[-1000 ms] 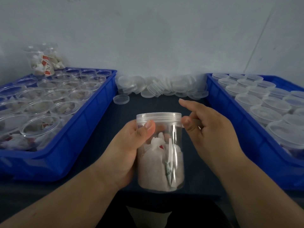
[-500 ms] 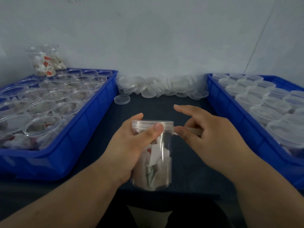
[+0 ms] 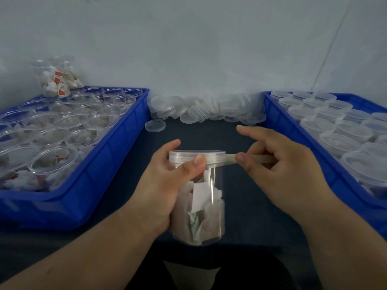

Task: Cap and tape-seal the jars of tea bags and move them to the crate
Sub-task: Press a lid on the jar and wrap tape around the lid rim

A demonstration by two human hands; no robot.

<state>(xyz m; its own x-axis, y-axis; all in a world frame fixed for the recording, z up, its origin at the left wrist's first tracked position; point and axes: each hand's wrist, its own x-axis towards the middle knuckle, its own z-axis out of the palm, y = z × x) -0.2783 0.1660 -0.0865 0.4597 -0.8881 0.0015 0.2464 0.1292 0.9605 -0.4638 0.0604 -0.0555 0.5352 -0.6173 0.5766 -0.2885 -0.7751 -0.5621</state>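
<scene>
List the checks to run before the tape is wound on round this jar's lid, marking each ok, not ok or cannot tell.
1. Clear round lid seated on clear plastic jar of tea bags: ok.
2. Left hand grips jar, thumb on lid rim: ok.
3. Right hand pinches pale tape strip, pulled straight: ok.
4. Tape start stuck under thumb: cannot tell.
5. Seal wrapped all round: not ok.

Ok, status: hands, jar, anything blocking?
Left hand grips clear plastic jar of tea bags, thumb on its clear round lid. Right hand pinches pale tape strip at lid. Nothing blocking.
</scene>
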